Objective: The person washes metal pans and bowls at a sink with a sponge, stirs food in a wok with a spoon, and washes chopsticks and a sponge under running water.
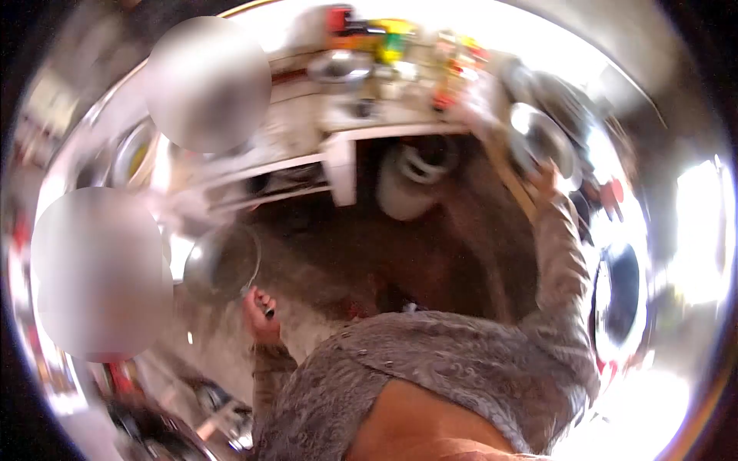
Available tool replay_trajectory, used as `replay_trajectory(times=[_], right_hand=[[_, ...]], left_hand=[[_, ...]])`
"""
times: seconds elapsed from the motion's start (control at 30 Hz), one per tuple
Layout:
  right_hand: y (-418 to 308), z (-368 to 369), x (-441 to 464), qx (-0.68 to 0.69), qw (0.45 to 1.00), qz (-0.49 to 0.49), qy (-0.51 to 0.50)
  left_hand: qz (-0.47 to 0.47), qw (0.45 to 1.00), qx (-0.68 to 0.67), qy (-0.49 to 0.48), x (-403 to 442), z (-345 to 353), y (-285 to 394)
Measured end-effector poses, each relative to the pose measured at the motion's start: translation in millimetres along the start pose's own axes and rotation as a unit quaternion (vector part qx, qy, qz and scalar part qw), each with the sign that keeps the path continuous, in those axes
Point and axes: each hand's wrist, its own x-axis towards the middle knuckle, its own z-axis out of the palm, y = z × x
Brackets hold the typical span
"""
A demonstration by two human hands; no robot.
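Observation:
My left hand (264, 311) is closed round the wire handle of a bucket (223, 263), low on the left side. The bucket hangs over the floor, its round grey side blurred by motion. A dark end of the handle's grip shows at my fingers. On the right, my stretched-out right hand (546, 178) has its fingers at the near rim of a shiny metal bowl (536, 134), and appears to grip it. The bowl rests among other metal vessels, tilted towards me. Motion blur hides the exact finger positions.
A white counter (288, 157) runs across the back, with a metal basin (340, 66) and colourful packets (393, 40). Under it stands a pale bucket (411, 184). A dark round pan (619, 296) is at the far right. Blurred round patches cover parts of the left.

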Motion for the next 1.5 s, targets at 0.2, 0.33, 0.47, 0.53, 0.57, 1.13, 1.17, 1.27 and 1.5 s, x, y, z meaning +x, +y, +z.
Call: replay_trajectory(times=[0.2, 0.33, 0.47, 0.53, 0.57, 1.13, 1.17, 1.27, 1.5], right_hand=[[26, 16, 70, -0.104, 0.993, -0.006, -0.06], [29, 5, 80, -0.152, 0.987, 0.031, -0.04], [10, -15, 75, -0.199, 0.978, 0.065, 0.0], [-8, -26, 73, -0.22, 0.973, 0.075, 0.021], [-22, -32, 67, -0.233, 0.968, 0.085, 0.034], [-550, -70, 10, -0.112, 0.988, -0.108, 0.009], [-591, -64, 3, -0.034, 0.991, -0.124, 0.018], [-719, -43, -14, 0.124, 0.978, -0.154, 0.06], [-886, 28, 25, 0.144, 0.948, -0.282, -0.027]], left_hand=[[0.137, 0.982, -0.094, 0.094, 13, 0, 52], [0.2, 0.972, -0.095, 0.083, 43, -25, 97], [0.23, 0.966, -0.055, 0.103, 72, -16, 168], [0.235, 0.962, -0.049, 0.127, 106, -32, 201], [0.254, 0.959, -0.034, 0.123, 118, -32, 230], [0.193, 0.96, 0.201, 0.032, 544, -108, 568], [0.177, 0.963, 0.204, -0.005, 569, -112, 577], [0.125, 0.977, 0.159, -0.062, 637, -120, 585], [0.026, 0.989, 0.129, 0.072, 709, -79, 589]])
